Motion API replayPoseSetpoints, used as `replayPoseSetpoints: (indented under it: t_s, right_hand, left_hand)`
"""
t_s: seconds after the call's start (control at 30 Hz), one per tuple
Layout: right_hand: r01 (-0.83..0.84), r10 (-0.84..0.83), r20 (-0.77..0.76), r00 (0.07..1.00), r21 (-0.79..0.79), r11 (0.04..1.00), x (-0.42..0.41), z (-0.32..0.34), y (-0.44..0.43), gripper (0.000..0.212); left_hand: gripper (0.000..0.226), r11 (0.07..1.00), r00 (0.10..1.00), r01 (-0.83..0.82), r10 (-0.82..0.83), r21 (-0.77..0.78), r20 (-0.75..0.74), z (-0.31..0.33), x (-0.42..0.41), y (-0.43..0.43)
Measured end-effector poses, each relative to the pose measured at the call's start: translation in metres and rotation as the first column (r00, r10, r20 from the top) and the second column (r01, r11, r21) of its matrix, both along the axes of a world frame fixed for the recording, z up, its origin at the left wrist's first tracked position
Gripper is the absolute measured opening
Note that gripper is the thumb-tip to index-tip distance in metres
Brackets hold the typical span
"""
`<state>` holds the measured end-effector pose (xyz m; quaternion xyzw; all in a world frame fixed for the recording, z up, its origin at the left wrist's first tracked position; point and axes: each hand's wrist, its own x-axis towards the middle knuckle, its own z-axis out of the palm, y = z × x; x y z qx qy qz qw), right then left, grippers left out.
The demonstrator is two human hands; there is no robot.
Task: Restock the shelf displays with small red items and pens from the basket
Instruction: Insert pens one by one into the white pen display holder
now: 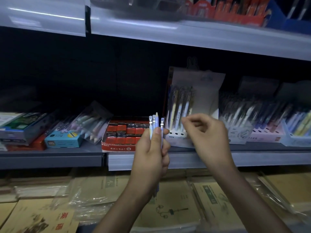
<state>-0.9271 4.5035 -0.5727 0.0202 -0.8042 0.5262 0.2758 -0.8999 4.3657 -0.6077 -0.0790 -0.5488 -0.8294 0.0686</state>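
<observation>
My left hand [152, 148] grips a bunch of pastel pens [155, 122], upright, in front of the middle shelf. Their clip ends stick up above my fingers. My right hand [204, 132] hovers just right of them with loosely curled fingers, in front of a white pen display stand [196, 78] that holds several pens in its holes. I see nothing between the right fingers, though motion blur hides detail. A red tray of small red boxed items [123, 132] sits on the shelf just left of the pens. No basket is in view.
More pen displays [262, 121] fill the shelf to the right. Boxes and a clear pack of pens [90, 123] lie at the left. The grey shelf edge [50, 158] runs across. Wrapped brown notebooks [176, 207] lie stacked below. An upper shelf holds red packs [235, 10].
</observation>
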Motion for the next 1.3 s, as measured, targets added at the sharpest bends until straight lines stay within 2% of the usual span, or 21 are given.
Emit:
replayPoseSetpoints:
  t_s: [0.1,0.27,0.43,0.57,0.67,0.73,0.9,1.17,1.23,1.3]
  right_hand:
    - [-0.248,0.279,0.187,0.942,-0.176,0.953,0.014,-0.002,-0.006,0.008]
    - [-0.306,0.470,0.283,0.836,-0.469,0.828,0.020,-0.005,-0.001,0.015]
    - [-0.294,0.450,0.249,0.858,-0.480,0.826,0.022,-0.008,0.003,0.024]
    - [-0.243,0.393,0.089,0.915,-0.655,0.715,0.022,0.000,0.009,0.022]
    - [-0.238,0.330,0.021,0.944,-0.650,0.722,0.023,0.005,0.015,0.019]
    - [-0.241,0.345,0.051,0.937,-0.621,0.746,0.025,0.004,0.014,0.019]
    - [-0.273,0.349,0.123,0.929,-0.408,0.871,0.027,0.001,0.008,0.008]
    - [-0.268,0.333,0.083,0.939,-0.433,0.861,0.028,0.009,0.008,0.013]
    - [-0.234,0.274,0.024,0.961,-0.449,0.862,0.024,0.015,0.011,0.011]
    - [-0.183,0.169,-0.070,0.983,-0.403,0.897,0.018,0.022,0.018,0.010]
  left_hand:
    - [0.035,0.996,0.997,0.048,-0.052,-0.071,-0.059,-0.002,0.004,0.003]
    - [0.033,0.986,0.994,0.096,-0.103,-0.134,-0.047,-0.005,0.006,0.003]
    - [0.029,0.979,0.989,0.124,-0.134,-0.161,-0.058,-0.009,0.005,0.003]
    - [0.028,0.965,0.996,0.033,-0.054,-0.258,-0.077,-0.014,0.002,0.005]
    - [0.030,0.925,0.991,-0.087,0.043,-0.370,-0.126,-0.021,-0.003,0.005]
    - [0.028,0.908,0.983,-0.146,0.086,-0.393,-0.165,-0.025,-0.006,0.005]
    - [0.028,0.913,0.982,-0.145,0.086,-0.382,-0.168,-0.027,-0.008,0.008]
    - [0.029,0.895,0.974,-0.170,0.088,-0.412,-0.210,-0.027,-0.006,0.009]
    - [0.028,0.895,0.972,-0.185,0.106,-0.407,-0.209,-0.026,-0.006,0.008]
    - [0.029,0.904,0.971,-0.197,0.127,-0.380,-0.203,-0.025,-0.006,0.006]
